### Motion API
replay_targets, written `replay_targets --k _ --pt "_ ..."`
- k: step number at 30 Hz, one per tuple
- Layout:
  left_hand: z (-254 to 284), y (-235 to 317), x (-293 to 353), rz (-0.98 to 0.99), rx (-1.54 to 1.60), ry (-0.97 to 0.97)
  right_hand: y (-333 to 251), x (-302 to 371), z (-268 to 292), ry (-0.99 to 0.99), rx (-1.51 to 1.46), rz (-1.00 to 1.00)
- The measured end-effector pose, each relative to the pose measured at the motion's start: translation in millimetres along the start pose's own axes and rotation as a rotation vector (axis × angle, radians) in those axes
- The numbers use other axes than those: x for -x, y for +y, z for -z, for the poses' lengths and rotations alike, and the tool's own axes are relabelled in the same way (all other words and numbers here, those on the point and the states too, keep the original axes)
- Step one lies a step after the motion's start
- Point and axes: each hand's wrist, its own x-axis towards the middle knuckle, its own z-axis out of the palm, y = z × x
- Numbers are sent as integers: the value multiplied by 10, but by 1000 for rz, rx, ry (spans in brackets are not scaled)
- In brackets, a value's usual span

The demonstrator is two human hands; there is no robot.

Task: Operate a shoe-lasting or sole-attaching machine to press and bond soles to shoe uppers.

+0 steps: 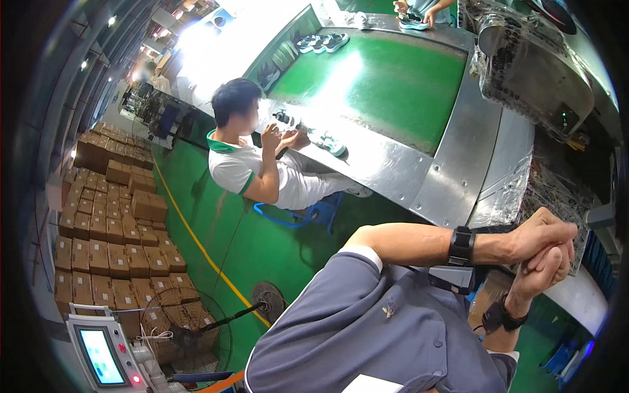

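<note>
Over at the right, my two hands are clasped together in front of a plastic-wrapped machine. My left hand (542,233) is the upper one, closed against the other with its fingers folded. Just below it my right hand (545,274) is closed too, its fingers curled. No object shows in either hand; the inside of the clasp is hidden. Each wrist wears a black band, a left wristband (462,245) and a right wristband (503,319). Nearest to both hands is the clear plastic wrapping (552,191) on the machine.
A seated co-worker (259,160) handles a shoe at the metal edge of a green conveyor (393,78). Another shoe (333,145) lies beside them. Several shoes (322,43) stand on the belt's far side. Stacked cartons (108,255), a floor fan (187,327) and a control screen (100,354) are left.
</note>
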Motion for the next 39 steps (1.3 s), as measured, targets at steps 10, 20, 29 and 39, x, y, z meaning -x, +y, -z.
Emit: replay_targets --k 10,20,29,39 --pt "-12 -152 133 113 23 60 26 -516 -75 240 1071 919" --pt "50 1179 518 -216 -157 -235 99 -552 1288 420 1060 302" --pt "-178 1476 684 -826 23 -215 627 -440 2008 397 1328 236" --pt "98 1400 957 -621 -187 -53 570 -441 2029 304 1427 301"
